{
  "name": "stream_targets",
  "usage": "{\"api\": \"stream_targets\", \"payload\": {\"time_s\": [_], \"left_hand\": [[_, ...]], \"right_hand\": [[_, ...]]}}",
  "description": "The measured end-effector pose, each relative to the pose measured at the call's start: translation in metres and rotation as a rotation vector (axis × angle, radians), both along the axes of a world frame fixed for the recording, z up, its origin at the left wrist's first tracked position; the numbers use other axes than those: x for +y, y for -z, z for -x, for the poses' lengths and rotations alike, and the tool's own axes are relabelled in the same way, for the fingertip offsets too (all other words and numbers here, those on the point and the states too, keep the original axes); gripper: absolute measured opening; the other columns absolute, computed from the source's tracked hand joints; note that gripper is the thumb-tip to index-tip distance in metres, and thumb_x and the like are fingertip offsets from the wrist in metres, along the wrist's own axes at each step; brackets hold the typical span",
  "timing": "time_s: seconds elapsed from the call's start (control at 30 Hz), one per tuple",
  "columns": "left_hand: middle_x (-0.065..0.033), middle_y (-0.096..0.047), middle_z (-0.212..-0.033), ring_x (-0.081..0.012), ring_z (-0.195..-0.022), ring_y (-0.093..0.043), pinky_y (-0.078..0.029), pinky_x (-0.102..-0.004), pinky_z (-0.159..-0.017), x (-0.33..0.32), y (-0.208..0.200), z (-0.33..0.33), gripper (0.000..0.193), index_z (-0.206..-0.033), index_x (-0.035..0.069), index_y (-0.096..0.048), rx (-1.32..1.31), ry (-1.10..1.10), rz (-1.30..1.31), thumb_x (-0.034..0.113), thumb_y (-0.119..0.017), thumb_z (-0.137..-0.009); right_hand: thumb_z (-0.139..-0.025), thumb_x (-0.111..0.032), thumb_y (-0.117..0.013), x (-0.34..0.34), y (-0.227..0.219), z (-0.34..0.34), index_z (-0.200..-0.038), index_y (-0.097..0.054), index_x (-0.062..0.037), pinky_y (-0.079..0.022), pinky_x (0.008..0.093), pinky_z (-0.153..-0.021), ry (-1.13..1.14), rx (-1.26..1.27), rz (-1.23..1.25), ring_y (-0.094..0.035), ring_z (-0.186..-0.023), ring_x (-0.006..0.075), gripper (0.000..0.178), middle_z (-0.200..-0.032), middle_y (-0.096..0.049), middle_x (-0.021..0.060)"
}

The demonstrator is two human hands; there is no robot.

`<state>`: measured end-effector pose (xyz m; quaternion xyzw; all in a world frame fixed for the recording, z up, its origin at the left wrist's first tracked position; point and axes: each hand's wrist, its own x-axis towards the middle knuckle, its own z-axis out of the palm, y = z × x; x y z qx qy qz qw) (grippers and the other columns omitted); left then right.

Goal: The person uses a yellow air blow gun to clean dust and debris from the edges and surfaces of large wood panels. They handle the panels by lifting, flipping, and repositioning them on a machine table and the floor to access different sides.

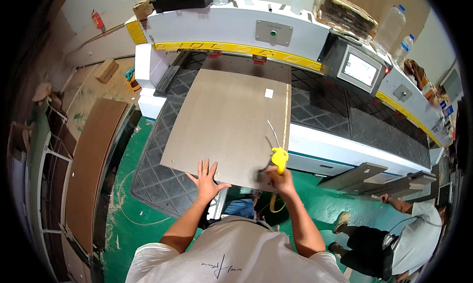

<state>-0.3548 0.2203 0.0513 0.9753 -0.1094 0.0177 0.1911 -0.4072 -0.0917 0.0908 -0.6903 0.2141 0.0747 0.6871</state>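
A large grey-brown wooden panel (226, 115) lies flat on the machine's bed, its far end under the yellow-edged beam. On its surface is a small white label (269, 93). My left hand (206, 183) rests at the panel's near edge, fingers spread and holding nothing. In my right hand (283, 181), closed round its handle, is a yellow air blow gun (279, 158). Its thin nozzle points away from me over the panel's right part. Below that hand hangs a loop of yellowish hose (277, 204). My right fingers are partly hidden by the grip.
A white machine beam (217, 24) spans the far side, with a control screen (362, 68) at right. Black padded bed sections (320, 105) flank the panel. Brown boards (93, 169) stand at left, grey panels (359, 179) at right. Another person (394, 238) bends at lower right.
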Motion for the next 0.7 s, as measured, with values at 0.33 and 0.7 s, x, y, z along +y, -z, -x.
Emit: {"api": "stream_targets", "payload": {"time_s": [0.33,0.7], "left_hand": [[-0.0118,-0.031,-0.167,-0.0356,-0.158,-0.013,0.004,-0.0853,-0.109,0.016,-0.012,-0.054,0.113,-0.145,0.016,-0.058,0.024,0.015,0.023,0.072,-0.086,-0.051],[-0.0127,-0.034,-0.164,-0.0377,-0.157,-0.016,0.002,-0.0859,-0.108,0.019,-0.001,-0.056,0.114,-0.141,0.015,-0.061,-0.011,-0.007,0.087,0.072,-0.087,-0.046]], "right_hand": [[-0.091,-0.036,-0.075,-0.024,0.073,0.012,-0.121,-0.067,-0.0049,-0.053,0.037,-0.061,0.053,-0.042,0.577,-0.065,-0.065,0.022,0.044,-0.085,-0.07,0.0119],[-0.097,-0.039,-0.069,-0.008,0.035,-0.01,-0.12,-0.067,-0.0051,-0.045,0.0347,-0.043,0.018,0.282,0.367,-0.058,-0.052,0.0181,0.041,-0.074,-0.063,0.0079]]}}
